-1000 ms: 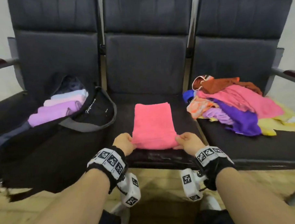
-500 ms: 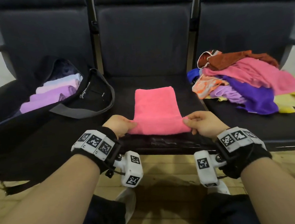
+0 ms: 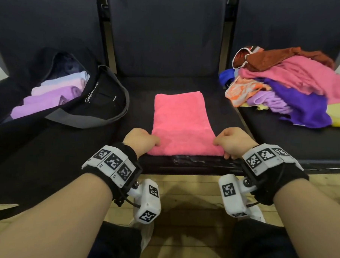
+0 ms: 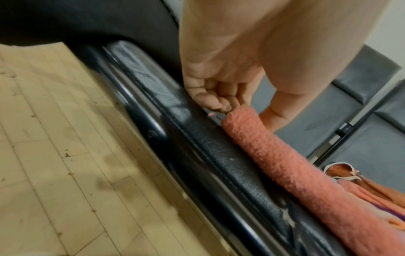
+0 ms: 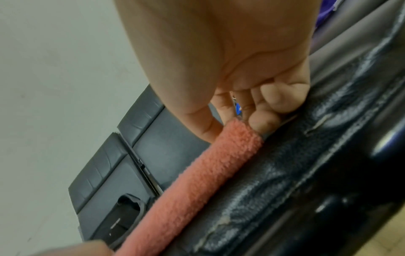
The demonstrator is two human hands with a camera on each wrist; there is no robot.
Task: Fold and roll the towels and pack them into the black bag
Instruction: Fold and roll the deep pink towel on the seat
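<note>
Folded pink terry towel (image 3: 181, 124) laid flat on middle black padded seat (image 3: 138, 103); near corners pinched by left hand (image 3: 139, 140) and right hand (image 3: 233, 140), fingers curled onto cloth; open black fabric bag (image 3: 97, 98) seen left, rolled lilac towels (image 3: 47, 95) packed inside; loose multicoloured towel pile (image 3: 288, 84) heaped right.

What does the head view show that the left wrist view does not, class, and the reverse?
Only the head view shows the black bag holding rolled towels, plus the right hand. Only the left wrist view shows the left hand's fingers curled under the towel's corner. Both show the pink towel, the left hand and the unfolded pile.
</note>
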